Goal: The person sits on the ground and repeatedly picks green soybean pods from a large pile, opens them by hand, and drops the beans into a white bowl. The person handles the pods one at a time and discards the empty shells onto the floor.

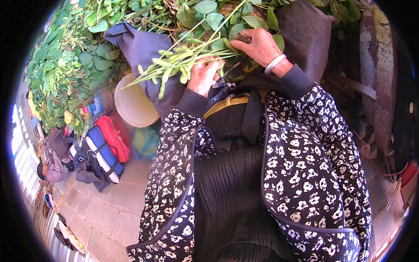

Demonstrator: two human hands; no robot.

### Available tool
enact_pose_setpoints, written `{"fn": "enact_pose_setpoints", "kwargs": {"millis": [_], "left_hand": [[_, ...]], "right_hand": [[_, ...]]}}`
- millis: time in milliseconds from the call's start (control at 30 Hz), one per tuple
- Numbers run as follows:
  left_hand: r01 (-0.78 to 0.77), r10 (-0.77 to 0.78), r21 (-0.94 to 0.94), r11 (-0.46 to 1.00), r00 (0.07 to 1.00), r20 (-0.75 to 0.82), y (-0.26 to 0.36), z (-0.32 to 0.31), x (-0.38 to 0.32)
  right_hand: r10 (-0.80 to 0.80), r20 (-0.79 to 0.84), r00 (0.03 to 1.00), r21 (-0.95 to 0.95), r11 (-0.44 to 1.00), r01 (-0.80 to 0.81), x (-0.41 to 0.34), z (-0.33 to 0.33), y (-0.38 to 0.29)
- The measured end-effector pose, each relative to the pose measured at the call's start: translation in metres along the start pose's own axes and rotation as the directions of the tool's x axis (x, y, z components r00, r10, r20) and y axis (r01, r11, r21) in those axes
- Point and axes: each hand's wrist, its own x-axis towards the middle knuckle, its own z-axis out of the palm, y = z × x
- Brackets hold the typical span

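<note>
My left hand (204, 73) is closed round a bunch of green soybean stems with pods (176, 64), which point down to the left over my lap. Just to its right and a little higher, my right hand (257, 46), with a white bangle at the wrist, pinches a small dark brown object (244, 38) close to the stems' leafy end; what it is cannot be told. Broad green leaves (209, 16) lie beyond both hands. Below and left of my left hand is a whitish plastic bucket (136, 104), partly behind my dark trouser leg.
A large heap of podded plants (75, 59) rises at the left and top. Red (113, 139) and blue (103, 149) padded items and a blue plastic bag (145, 142) lie on the paving. A person (54, 167) is at the far left. A worn metal frame (383, 78) stands at right.
</note>
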Motion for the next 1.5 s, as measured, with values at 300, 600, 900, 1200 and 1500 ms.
{"fn": "enact_pose_setpoints", "kwargs": {"millis": [300,600,900,1200,1500], "left_hand": [[0.2,-0.237,0.129,0.971,0.847,0.475,0.004,0.003,0.0],[0.088,-0.057,-0.388,0.918,0.994,0.089,-0.01,0.05,0.013],[0.209,-0.191,-0.398,0.894,0.978,0.085,-0.007,0.045,0.019],[0.111,-0.092,-0.287,0.952,0.993,0.078,-0.011,0.044,0.018],[0.124,-0.099,-0.241,0.963,0.989,0.111,-0.006,0.048,0.014]], "right_hand": [[0.252,-0.007,0.968,0.605,0.771,-0.197,-0.027,0.004,0.007],[0.061,-0.208,0.976,0.295,0.955,0.003,-0.051,0.0,-0.008],[0.216,-0.127,0.968,0.629,0.772,-0.09,-0.064,0.014,0.0],[0.106,0.063,0.992,0.399,0.909,-0.122,-0.071,0.002,0.003],[0.188,0.275,0.943,0.547,0.776,-0.314,-0.068,-0.01,0.001]]}}
